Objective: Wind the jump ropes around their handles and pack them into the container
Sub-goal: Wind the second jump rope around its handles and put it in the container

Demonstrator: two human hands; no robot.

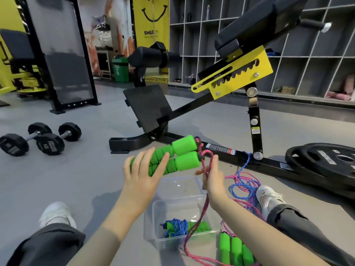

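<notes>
My left hand [143, 172] grips a pair of green foam jump-rope handles [181, 155], held side by side and pointing up to the right. My right hand [213, 176] pinches the pink rope [208, 160] just below the handle ends; the rope trails down past the clear plastic container [199, 209] on the floor between my legs. Inside the container lies a jump rope wound in blue cord [177, 227] around green handles. Another pair of green handles [235, 250] lies on the floor right of the container. Loose blue and pink rope [245, 186] piles beside my right shoe.
A black and yellow adjustable bench [233, 77] stands just ahead, its base rail [221, 148] crossing behind my hands. Weight plates [326, 162] lie at the right, two dumbbells [41, 138] at the left. Grey cubby shelves [288, 54] line the back wall.
</notes>
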